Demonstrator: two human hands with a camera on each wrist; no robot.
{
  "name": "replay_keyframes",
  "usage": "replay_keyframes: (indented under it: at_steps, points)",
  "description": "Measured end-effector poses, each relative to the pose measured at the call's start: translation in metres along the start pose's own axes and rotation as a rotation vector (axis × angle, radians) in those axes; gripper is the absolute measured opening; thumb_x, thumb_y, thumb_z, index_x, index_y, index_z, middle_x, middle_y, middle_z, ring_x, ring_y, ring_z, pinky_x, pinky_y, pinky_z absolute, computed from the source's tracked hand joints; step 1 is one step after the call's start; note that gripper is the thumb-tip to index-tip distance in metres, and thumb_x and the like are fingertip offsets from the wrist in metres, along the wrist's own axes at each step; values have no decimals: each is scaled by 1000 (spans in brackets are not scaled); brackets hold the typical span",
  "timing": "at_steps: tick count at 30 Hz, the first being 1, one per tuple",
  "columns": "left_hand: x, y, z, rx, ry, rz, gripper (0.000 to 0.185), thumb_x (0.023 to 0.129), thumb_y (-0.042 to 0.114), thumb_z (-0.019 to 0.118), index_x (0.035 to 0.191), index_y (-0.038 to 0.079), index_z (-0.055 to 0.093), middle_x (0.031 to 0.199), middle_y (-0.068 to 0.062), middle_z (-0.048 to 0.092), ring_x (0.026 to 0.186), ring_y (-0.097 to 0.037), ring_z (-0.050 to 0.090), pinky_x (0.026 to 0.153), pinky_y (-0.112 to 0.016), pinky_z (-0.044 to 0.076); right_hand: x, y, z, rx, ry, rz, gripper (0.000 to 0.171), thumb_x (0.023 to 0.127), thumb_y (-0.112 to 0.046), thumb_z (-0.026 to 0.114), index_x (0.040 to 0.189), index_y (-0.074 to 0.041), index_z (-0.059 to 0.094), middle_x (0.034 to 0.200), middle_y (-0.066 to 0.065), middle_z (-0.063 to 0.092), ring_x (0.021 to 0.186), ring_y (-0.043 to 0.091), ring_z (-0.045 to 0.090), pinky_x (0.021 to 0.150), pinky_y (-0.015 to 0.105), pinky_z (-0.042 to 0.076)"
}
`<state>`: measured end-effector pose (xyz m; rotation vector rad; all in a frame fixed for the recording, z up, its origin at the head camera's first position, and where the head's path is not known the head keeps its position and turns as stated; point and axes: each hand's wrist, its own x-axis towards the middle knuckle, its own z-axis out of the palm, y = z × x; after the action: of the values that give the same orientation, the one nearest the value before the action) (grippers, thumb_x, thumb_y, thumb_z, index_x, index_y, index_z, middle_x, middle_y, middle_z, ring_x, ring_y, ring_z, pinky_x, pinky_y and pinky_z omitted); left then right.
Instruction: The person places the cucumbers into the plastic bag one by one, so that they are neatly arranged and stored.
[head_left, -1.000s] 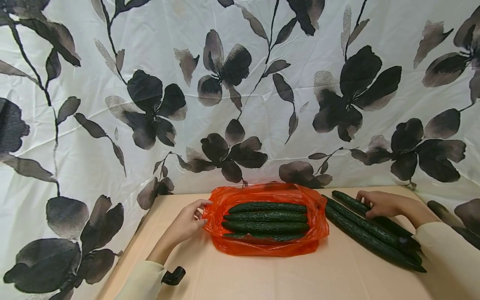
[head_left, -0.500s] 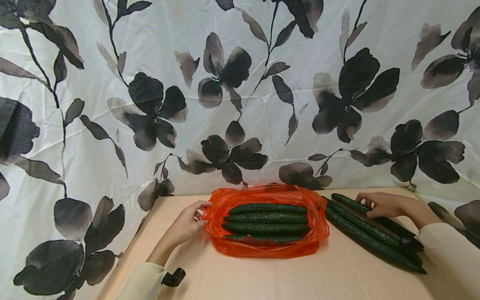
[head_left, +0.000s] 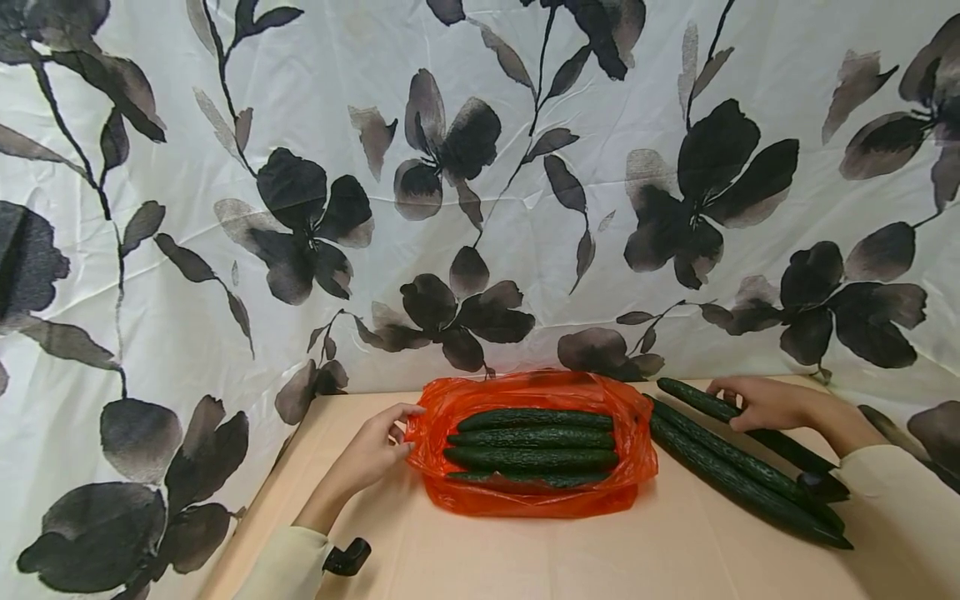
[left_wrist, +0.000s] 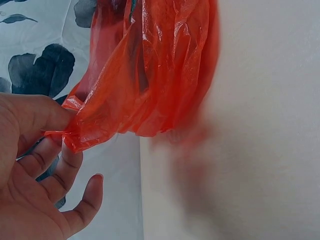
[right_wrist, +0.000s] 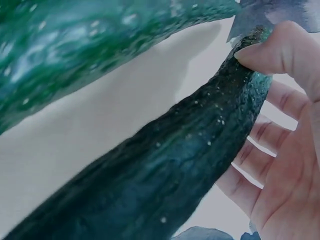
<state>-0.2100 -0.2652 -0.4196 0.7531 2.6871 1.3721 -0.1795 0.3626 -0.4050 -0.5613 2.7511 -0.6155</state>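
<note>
Left hand pinches crinkly orange plastic bag; right hand grips long bumpy cucumber.

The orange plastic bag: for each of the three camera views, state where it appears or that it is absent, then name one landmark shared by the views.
Head view: the orange plastic bag lies mid-table, low centre, holding cucumbers; the left hand pinches its left edge.
Left wrist view: the bag fills the upper middle, its edge pinched at centre left.
Right wrist view: not in it.
Shared landmark: the beige table, plus the floral cloth behind.
</note>
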Motion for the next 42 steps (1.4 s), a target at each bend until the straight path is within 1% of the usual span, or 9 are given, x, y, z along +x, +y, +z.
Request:
replay_keyframes:
  at_steps: [6,9,12,15,21,30,38,42]
  points:
    - [1,2,2,0,5,-23,53,81,-14,63,130,6,63,111,-9,62,77,-20,56,58,-24,49,4,-8,-6,81,-35,16,62,83,-12,74,137,3,46,117,19,58,96,28,62,70,31,54]
    - [2,2,2,-11,5,-23,52,81,-15,63,129,5,63,112,-10,63,77,-21,56,59,-24,48,6,-14,-8,115,-48,16,63,84,-11,73,138,2,44,119,22,56,95,30,64,70,32,56]
    - [3,1,3,-15,5,-16,52,81,-16,62,129,5,63,112,-11,63,77,-20,56,59,-24,49,9,-17,-10,115,-61,16,63,84,-11,72,139,0,44,120,23,56,95,28,65,70,34,57]
    - [3,0,3,1,4,-18,52,81,-15,62,128,5,64,111,-10,63,77,-19,56,59,-24,50,11,-21,-12,111,-70,14,63,85,-12,72,140,-3,44,119,20,57,91,24,66,69,34,57]
    - [3,0,3,11,4,-13,51,81,-14,62,128,6,64,110,-9,63,76,-20,56,60,-25,50,14,-33,-19,132,-67,-37,61,86,-11,73,141,-7,46,113,14,57,84,19,66,66,31,56]
    - [2,1,1,11,-3,-15,51,82,-12,63,128,8,64,109,-6,63,77,-21,57,60,-25,50,18,-54,-25,58,-34,-71,60,86,-15,74,140,-11,48,117,13,57,90,19,62,67,29,55]
    - [0,2,1,13,-10,-8,50,82,-12,63,128,9,64,108,-6,63,77,-21,57,58,-26,50,19,-80,-29,38,-30,-54,61,85,-16,74,141,-11,49,119,12,59,92,18,62,70,31,55]
    - [-1,2,0,13,-9,-5,50,82,-12,64,127,9,65,107,-6,63,76,-20,57,58,-25,50,19,-91,-29,33,-30,-63,62,85,-16,74,141,-9,50,121,12,61,93,19,62,70,31,55]
